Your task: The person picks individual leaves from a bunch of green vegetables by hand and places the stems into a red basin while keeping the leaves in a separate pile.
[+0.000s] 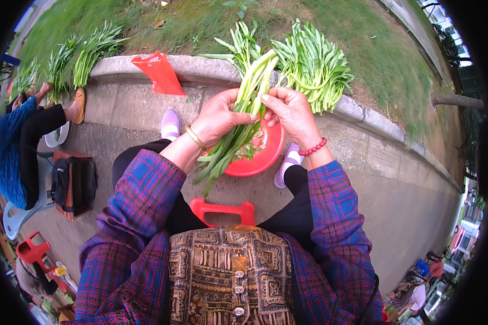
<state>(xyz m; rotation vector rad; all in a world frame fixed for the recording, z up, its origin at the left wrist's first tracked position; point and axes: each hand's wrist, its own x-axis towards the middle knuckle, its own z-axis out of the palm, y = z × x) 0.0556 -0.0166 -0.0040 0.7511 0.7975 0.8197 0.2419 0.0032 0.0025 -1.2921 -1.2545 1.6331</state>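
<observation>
Leftmost, seated neighbour: one person in a textured blue top (8, 146) and dark trousers, on a pale-blue plastic chair (14, 223).
White basin: round vessel (63, 134), partly hidden, by that person's foot.
Left greens: two bunches of long-stemmed leafy vegetable (95, 54), side by side, leaf ends toward the grass (165, 32).
Box and bag: reddish-brown box (87, 187) with a black bag (59, 177) against its left side, both on the grey pavement (122, 116).
Red bag: crumpled thin plastic (158, 73), at the pale stone kerb (200, 66).
Left hand: wears a gold-coloured bangle (195, 138); grip of the left hand (219, 116) clasping the held bunch between thumb and fingers.
Red stool: low, plastic (222, 211), between the knees.
Held bunch: pale-green stems with long dark-green leaves (253, 89), slanting between both hands, above the basin.
Red basin: round, plastic (271, 156), on the pavement between two lilac shoes (170, 123), leaf scraps inside.
Right hand: wears a red bead bracelet (313, 147); grip of the right hand (291, 114) pinching the held bunch's right edge.
Right greens: broad fanned pile of the same vegetable (315, 62), resting over the kerb.
</observation>
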